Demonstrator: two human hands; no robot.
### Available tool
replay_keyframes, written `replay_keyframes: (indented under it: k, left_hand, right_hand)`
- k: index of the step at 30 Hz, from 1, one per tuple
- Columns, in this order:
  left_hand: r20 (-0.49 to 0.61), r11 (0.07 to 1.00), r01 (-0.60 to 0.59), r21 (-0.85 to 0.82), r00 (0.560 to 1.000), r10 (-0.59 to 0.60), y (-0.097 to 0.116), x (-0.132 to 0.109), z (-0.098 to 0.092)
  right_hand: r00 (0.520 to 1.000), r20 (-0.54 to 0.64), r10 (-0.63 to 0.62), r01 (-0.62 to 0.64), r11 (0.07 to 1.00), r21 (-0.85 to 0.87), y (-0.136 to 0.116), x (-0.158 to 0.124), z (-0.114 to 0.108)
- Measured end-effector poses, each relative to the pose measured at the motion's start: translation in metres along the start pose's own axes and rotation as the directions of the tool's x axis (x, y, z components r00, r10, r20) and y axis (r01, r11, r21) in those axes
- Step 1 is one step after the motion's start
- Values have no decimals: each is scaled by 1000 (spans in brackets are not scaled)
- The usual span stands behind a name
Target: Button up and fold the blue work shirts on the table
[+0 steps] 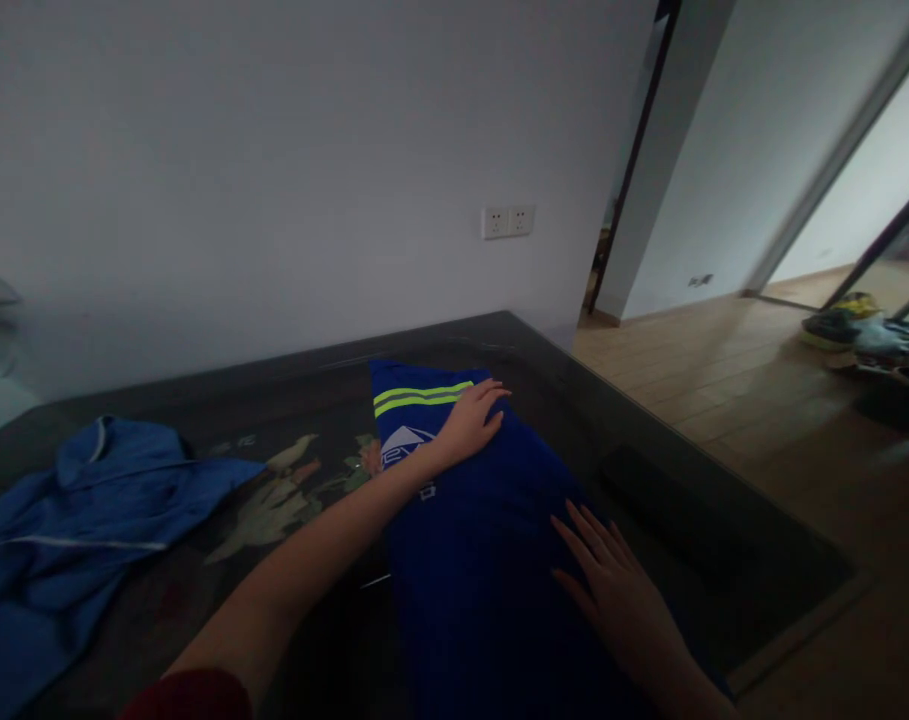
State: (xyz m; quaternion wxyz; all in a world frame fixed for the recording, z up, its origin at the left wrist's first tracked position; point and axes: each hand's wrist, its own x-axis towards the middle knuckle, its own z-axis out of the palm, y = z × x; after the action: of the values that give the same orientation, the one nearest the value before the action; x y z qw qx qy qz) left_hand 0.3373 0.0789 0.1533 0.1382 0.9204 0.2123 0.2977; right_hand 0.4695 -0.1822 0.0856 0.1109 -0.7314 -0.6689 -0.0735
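Note:
A dark blue garment (469, 560) lies folded into a long strip on the dark table, running from the near edge toward the wall. Yellow-green reflective bands and a pale printed logo show at its far end. My left hand (470, 422) rests flat on that far part beside the bands, fingers stretched to the right. Lower down, my right hand (610, 572) lies on the garment's right side with fingers spread. Neither hand grips the cloth.
The dark glossy table (544, 370) has a bird-and-flower picture on its top. A lighter blue garment (116, 500) lies crumpled at the left. A dark long object (664, 510) sits on the right. Behind is a wall with sockets (508, 222); several items (874, 335) stand on the floor.

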Motion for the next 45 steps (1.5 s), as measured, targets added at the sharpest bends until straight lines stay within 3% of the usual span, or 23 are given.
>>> replay_keyframes:
  k: [3, 6, 9, 12, 15, 17, 21, 25, 31, 36, 41, 43, 45]
  left_hand:
    - [123, 963, 102, 248, 983, -136, -33, -35, -45]
    - [229, 922, 122, 367, 949, -217, -53, -81, -69]
    - [330, 925, 70, 374, 922, -204, -59, -112, -67]
    - [356, 920, 38, 390, 915, -188, -60, -122, -53]
    - [338, 911, 26, 411, 924, -179, -63, -123, -40]
    - [324, 909, 27, 415, 930, -176, -66, -124, -35]
    - [282, 917, 32, 397, 947, -156, -67, -128, -33]
    - [217, 934, 55, 354, 966, -139, -64, -131, -34]
    - [43, 907, 262, 330, 956, -292, -60, -140, -32]
    - [89, 912, 275, 303, 945, -314, -65, -134, -46]
    - [-15, 916, 264, 303, 962, -272, -105, -92, -64]
    - [-35, 907, 275, 320, 960, -279, -127, -76, -60]
    - [37, 898, 301, 321, 943, -330, -146, -66, -50]
  right_hand:
    - [1000, 2, -12, 13, 1000, -19, 5, -2, 2]
    - [998, 17, -53, 53, 998, -13, 8, 3, -3]
    - [995, 10, -96, 96, 995, 9, 4, 20, -18]
    - [988, -2, -153, 153, 987, 55, -14, 49, -39]
    - [973, -11, -232, 232, 967, 106, -37, 93, -49]
    - [962, -23, -271, 271, 954, 126, -50, 131, -44]
    - [974, 4, -227, 225, 968, 111, -62, 217, -10]
    - [995, 90, -42, 39, 999, 31, -57, 277, 31]
    - [993, 114, 27, -25, 1000, -18, -34, 287, 69]
    - [992, 118, 37, -35, 999, -21, -30, 288, 74]
    - [992, 116, 38, -37, 999, -15, -31, 289, 73]
    - [992, 121, 40, -39, 999, -12, -31, 289, 73]
    - [991, 126, 33, -32, 999, -9, -30, 290, 74]
